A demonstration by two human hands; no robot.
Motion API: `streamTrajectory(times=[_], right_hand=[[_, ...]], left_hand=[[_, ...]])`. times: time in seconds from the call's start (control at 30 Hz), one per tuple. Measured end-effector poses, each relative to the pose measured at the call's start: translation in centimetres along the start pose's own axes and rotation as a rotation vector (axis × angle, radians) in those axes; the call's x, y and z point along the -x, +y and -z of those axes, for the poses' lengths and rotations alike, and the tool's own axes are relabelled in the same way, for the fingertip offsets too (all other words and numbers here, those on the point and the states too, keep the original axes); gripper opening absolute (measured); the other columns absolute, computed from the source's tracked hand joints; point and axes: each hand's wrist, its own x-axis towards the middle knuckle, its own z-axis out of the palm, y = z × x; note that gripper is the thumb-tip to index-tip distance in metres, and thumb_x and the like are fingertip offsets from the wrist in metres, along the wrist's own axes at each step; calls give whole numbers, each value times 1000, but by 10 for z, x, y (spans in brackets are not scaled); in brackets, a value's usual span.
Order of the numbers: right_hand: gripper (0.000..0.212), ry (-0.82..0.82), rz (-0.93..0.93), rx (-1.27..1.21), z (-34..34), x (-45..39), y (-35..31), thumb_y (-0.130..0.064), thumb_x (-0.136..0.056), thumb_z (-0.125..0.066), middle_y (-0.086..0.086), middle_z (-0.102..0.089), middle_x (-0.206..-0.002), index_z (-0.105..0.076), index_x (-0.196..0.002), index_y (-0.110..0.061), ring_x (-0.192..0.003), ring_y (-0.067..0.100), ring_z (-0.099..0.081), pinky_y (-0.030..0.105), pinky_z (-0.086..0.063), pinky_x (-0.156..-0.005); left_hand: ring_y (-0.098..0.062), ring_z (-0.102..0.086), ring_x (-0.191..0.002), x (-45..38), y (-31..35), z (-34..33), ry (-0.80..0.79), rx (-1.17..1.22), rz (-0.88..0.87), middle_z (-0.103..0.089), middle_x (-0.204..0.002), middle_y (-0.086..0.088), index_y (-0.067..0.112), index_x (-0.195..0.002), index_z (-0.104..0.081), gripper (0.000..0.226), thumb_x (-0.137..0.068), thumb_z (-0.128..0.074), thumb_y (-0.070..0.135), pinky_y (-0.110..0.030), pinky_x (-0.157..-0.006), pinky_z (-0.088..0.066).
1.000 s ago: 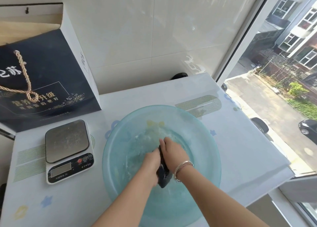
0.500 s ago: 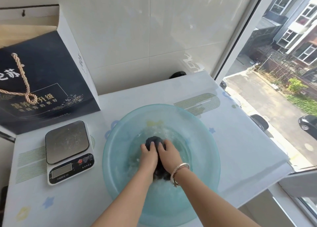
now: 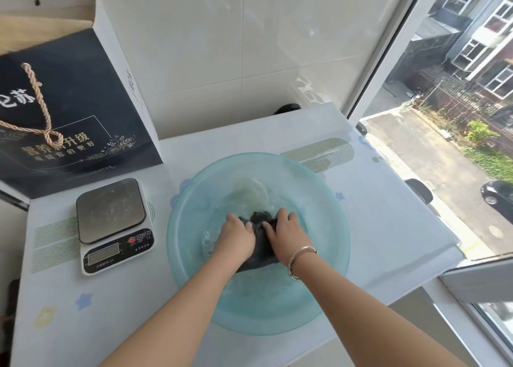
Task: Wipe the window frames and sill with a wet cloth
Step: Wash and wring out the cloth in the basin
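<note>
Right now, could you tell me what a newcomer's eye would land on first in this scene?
Most striking is the pale blue basin at centre, where the left hand and right hand grip a dark cloth in the water. To its left sits a kitchen scale, with a dark gift box behind it. On the right, the white window frame overlooks a sunlit street.

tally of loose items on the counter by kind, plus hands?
Basin: 1
Dark cloth, in the basin, gripped by both hands: 1
Kitchen scale: 1
Navy gift box with rope handle: 1
Hands: 2, left hand and right hand
Bracelet, right wrist: 1
Total: 7
</note>
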Motion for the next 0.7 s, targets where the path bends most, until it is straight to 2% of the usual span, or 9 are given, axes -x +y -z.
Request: streamTrajectory(times=[0.1, 0.2, 0.3, 0.37, 0.43, 0.5, 0.53, 0.6, 0.7], right_hand=[[26, -4, -10, 88, 10, 3, 11, -24, -96, -39, 13, -41, -120, -38, -118, -9, -107, 35, -49, 38, -41, -80], [35, -125, -13, 138, 14, 2, 17, -5, -86, -43, 15, -40, -119, -36, -119, -8, -104, 36, -52, 35, -39, -77], [22, -212, -29, -72, 19, 1, 14, -5, -84, -46, 14, -55, -109, -45, -106, -8, -91, 30, -55, 27, -38, -70], [19, -197, -57, -257, 30, 2, 11, -9, -84, -50, 10, -60, -94, -57, -102, -5, -85, 24, -53, 24, -38, -68], [14, -175, -87, -501, 48, 7, 7, -9, -84, -54, 6, -60, -87, -62, -95, -10, -79, 19, -55, 23, -44, -66], [16, -183, -137, -851, 69, 17, 5, -6, -86, -52, 5, -58, -80, -63, -94, -15, -63, 17, -53, 25, -45, -55], [19, -190, -155, -1001, 79, 21, 6, -4, -87, -50, 4, -53, -74, -62, -96, -14, -52, 14, -45, 22, -40, -45], [21, -149, -167, -1136, 93, 25, 12, 1, -88, -45, 2, -45, -68, -60, -99, -10, -43, 11, -31, 17, -29, -38], [21, -51, -227, -1133, 91, 24, 22, 3, -88, -42, 5, -48, -75, -56, -96, -9, -45, 12, -35, 18, -32, -40]], left_hand=[[-42, -36, -127, 3, -14, 2, -11, -298, -118, -18, -147, -18, 11, -143, -14, 65, -87, -49, 7, -43, -104, -34], [-39, 14, -142, 9, -21, -2, -82, -542, -374, 30, -153, 2, 30, -148, 17, 102, -77, -52, 3, -50, -117, -5], [-31, 35, -136, 9, -26, -14, -127, -697, -639, 35, -150, 11, 31, -146, 22, 108, -73, -53, 5, -52, -112, 16], [-25, 27, -141, 4, -28, -25, -161, -662, -666, 11, -157, 13, 31, -148, 16, 104, -73, -53, 11, -52, -111, 18], [-18, -6, -146, -1, -26, -31, -118, -491, -612, -34, -145, 11, 32, -143, -18, 77, -76, -53, 19, -52, -115, 10], [-17, -45, -122, -7, -21, -28, 30, -358, -611, -60, -107, 10, 32, -102, -50, 27, -77, -53, 25, -51, -115, -7], [-19, -55, -104, -9, -19, -25, 87, -304, -624, -64, -88, 8, 30, -83, -52, 9, -75, -53, 26, -49, -111, -17], [-25, -56, -73, -14, -18, -17, 89, -53, -581, -56, -62, 5, 23, -63, -47, 10, -70, -54, 22, -37, -89, -40], [-21, -50, -69, -4, -2, 0, -7, 356, -471, -52, -72, -1, 22, -68, -49, 22, -68, -54, 0, -18, -57, -39]])
